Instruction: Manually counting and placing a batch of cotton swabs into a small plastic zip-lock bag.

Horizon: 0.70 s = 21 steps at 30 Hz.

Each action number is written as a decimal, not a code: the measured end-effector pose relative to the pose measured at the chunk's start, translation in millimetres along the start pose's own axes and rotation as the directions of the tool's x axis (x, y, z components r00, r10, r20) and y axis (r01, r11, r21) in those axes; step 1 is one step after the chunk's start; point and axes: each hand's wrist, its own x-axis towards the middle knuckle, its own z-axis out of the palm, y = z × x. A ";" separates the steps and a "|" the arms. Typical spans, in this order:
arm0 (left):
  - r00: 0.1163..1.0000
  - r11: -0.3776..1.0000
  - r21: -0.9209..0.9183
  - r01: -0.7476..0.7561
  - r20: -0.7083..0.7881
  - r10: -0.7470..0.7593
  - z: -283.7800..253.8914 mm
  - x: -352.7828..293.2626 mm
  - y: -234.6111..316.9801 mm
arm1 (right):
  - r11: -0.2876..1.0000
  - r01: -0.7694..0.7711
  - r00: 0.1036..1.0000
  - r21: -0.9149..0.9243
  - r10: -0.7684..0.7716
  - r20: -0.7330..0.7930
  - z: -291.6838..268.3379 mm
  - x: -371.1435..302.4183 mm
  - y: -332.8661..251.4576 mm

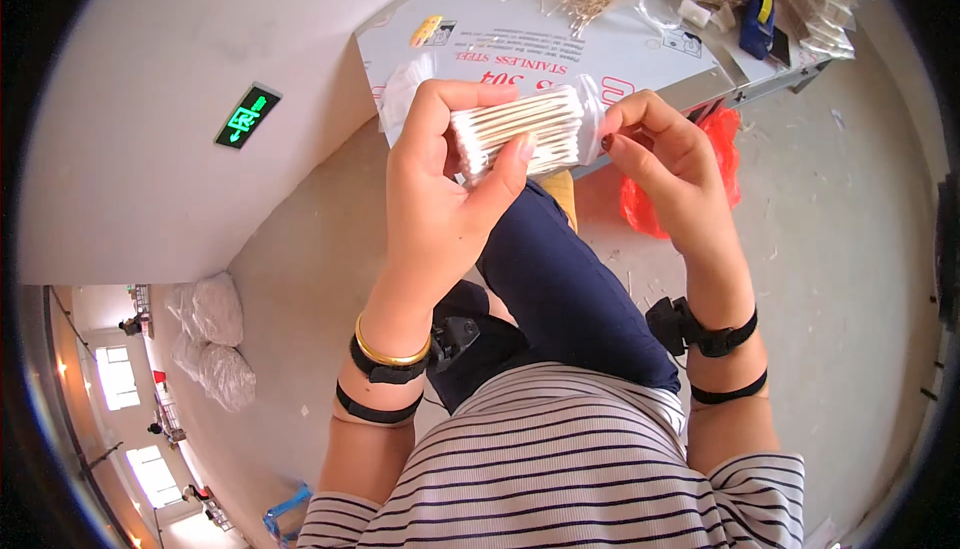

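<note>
Swabs (520, 129) in a tight bundle sit just above the frame's centre, gripped by the left hand (445, 189), thumb across the near side and fingers wrapped over the top. At the bundle's right end the right hand (665, 154) pinches the clear wrap (592, 119) (thin, see-through plastic) between fingertips. Behind both hands, in the upper middle, lies a table (620, 49) covered with printed sheet. A red bag (725, 149) shows right of the right hand, on the floor.
</note>
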 end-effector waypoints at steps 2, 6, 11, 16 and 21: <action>1.000 1.000 -0.024 0.003 0.002 -0.003 -4.1 -2.2 4.5 | 0.999 -0.022 0.998 0.046 0.019 0.059 -0.9 1.3 -4.5; 1.000 0.999 -0.040 -0.010 0.015 0.011 -8.0 -6.7 10.1 | 1.000 -0.016 0.971 -0.009 0.018 0.240 -9.7 5.6 -11.6; 0.994 0.994 -0.022 -0.107 0.035 0.108 -10.3 -10.0 13.6 | 0.996 0.066 0.960 -0.054 -0.049 0.276 -6.8 5.5 -12.8; 0.992 0.993 -0.035 -0.115 0.045 0.116 -9.5 -12.9 15.9 | 0.956 -0.179 0.958 0.234 0.115 0.262 -1.6 4.5 -11.8; 0.988 0.988 -0.024 -0.149 0.032 0.150 -9.4 -13.0 15.2 | 0.993 -0.080 0.948 0.090 0.048 0.314 -7.8 8.6 -12.7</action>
